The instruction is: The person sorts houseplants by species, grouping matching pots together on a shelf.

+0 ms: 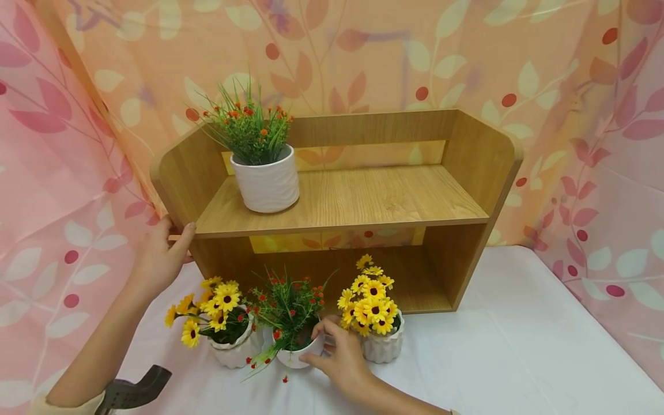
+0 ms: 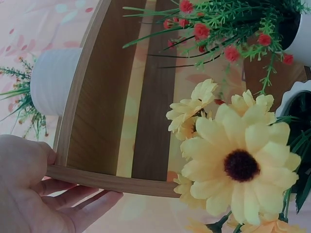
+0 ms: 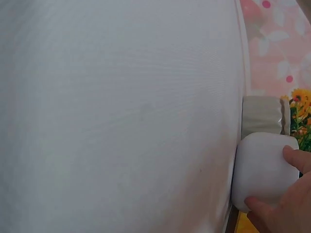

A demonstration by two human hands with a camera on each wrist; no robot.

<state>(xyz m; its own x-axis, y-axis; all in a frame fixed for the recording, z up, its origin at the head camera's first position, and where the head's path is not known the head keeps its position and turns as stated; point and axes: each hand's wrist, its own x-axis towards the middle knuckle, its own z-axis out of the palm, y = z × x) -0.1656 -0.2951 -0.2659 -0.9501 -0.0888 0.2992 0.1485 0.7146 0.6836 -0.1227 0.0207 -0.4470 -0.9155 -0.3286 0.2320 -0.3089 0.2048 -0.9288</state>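
My left hand point(image 1: 159, 259) grips the left side of a two-tier wooden shelf point(image 1: 384, 196); in the left wrist view the thumb lies at the board's edge and the fingers point(image 2: 92, 206) are on its outer side. My right hand point(image 1: 344, 360) holds the rim of a white pot point(image 1: 298, 356) of red-flowered greenery point(image 1: 290, 305), in front of the shelf. In the right wrist view, thumb and fingers are spread across that smooth pot point(image 3: 265, 167), which stands on the white cloth. Some of the right fingers are hidden in the head view.
Ribbed pots of yellow daisies stand left point(image 1: 236, 346) and right point(image 1: 383, 343) of the held pot, close by. On the upper tier sits a white pot point(image 1: 267, 181) with orange-flowered grass. A white cloth point(image 1: 529, 334) covers the table; printed curtains point(image 1: 363, 63) hang behind.
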